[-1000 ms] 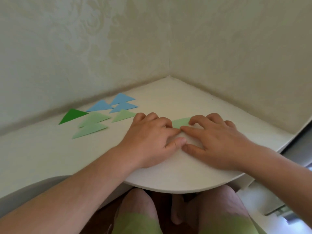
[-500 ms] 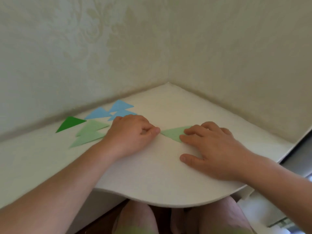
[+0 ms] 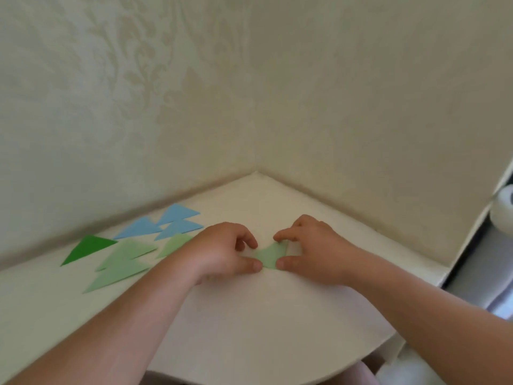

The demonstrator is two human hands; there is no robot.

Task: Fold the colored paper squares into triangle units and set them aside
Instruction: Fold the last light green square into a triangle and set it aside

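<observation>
Pale green paper (image 3: 270,257), partly folded, lies on the tabletop (image 3: 249,329) between the 2 hands, a little in front of the corner where the 2 walls meet. Left hand (image 3: 222,252) pinches its left end: the thumb tip presses the near edge and the curled fingers (image 3: 248,240) come down on the far edge. Right hand (image 3: 313,245) pinches the right end in the same way, thumb on the near edge and index finger hooked over the far corner. Both thumbs sit close together, with only a short stretch of the paper showing between them.

Off to the left, well apart from the piece being worked, 7 finished triangles lie flat on the tabletop. 3 light blue triangles (image 3: 177,222) sit nearest the wall, partly overlapping. 1 dark green triangle (image 3: 86,247) lies at the far left. 2 pale green triangles (image 3: 122,262) overlap in front of the blue ones, and 1 smaller pale green triangle (image 3: 173,244) is partly hidden behind the left wrist. At the right edge a white rounded object (image 3: 503,209) shows, too blurred to identify.
</observation>
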